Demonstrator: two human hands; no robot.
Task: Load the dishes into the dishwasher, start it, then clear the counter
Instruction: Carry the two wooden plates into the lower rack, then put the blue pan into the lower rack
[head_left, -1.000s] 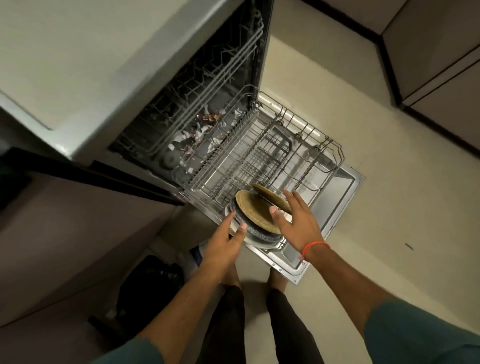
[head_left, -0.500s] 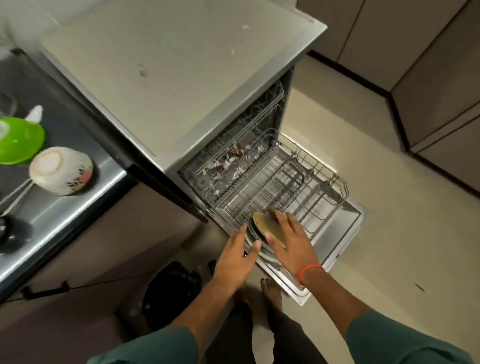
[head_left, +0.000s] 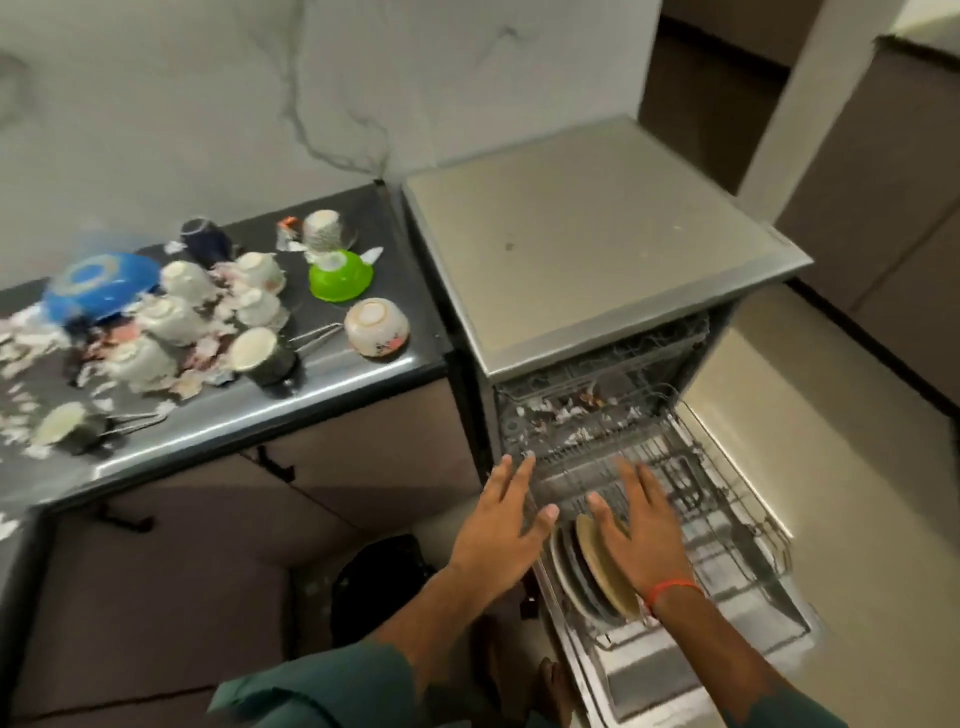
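Observation:
The dishwasher (head_left: 597, 249) stands open with its lower rack (head_left: 727, 519) pulled out over the lowered door. Several plates (head_left: 587, 566) stand on edge at the rack's near left corner, a tan one at the front. My right hand (head_left: 641, 525) hovers just above them with fingers spread and holds nothing. My left hand (head_left: 506, 519) is open too, left of the plates, over the rack's left edge. On the dark counter (head_left: 332, 395) sit a green bowl (head_left: 340, 275), a floral bowl (head_left: 376, 327), a blue bowl (head_left: 101, 283) and several white cups (head_left: 176, 306).
A small pan (head_left: 262, 356) and another handled cup (head_left: 70, 428) lie on the counter. A dark bag (head_left: 382, 582) sits on the floor below the counter. Cabinets (head_left: 883, 182) line the far right. My bare feet are by the door's near edge.
My head has lifted and turned left, bringing the counter with its dishes into view. Both hands have come off the plates and now hover open above the rack.

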